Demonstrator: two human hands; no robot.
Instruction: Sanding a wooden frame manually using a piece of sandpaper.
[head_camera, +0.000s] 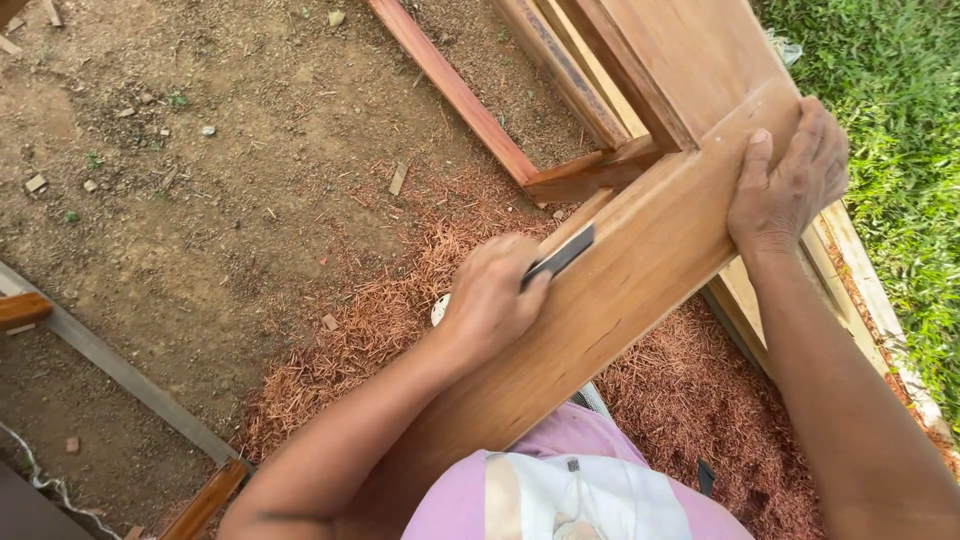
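Observation:
A wide brown wooden frame board (640, 270) runs diagonally from the lower middle to the upper right. My left hand (490, 295) is closed around a dark flat metal blade (562, 253) and presses its edge against the board's left side. My right hand (785, 180) lies flat on the board's upper end, fingers over the far edge, thumb on the face. More frame members (600, 170) join the board at right angles beneath it.
Reddish wood shavings (400, 300) cover the dirt ground under the frame. A loose red-brown wooden strip (450, 85) lies on the dirt at the top. Grass (900, 120) borders the right side. A grey metal bar (120, 370) crosses the lower left.

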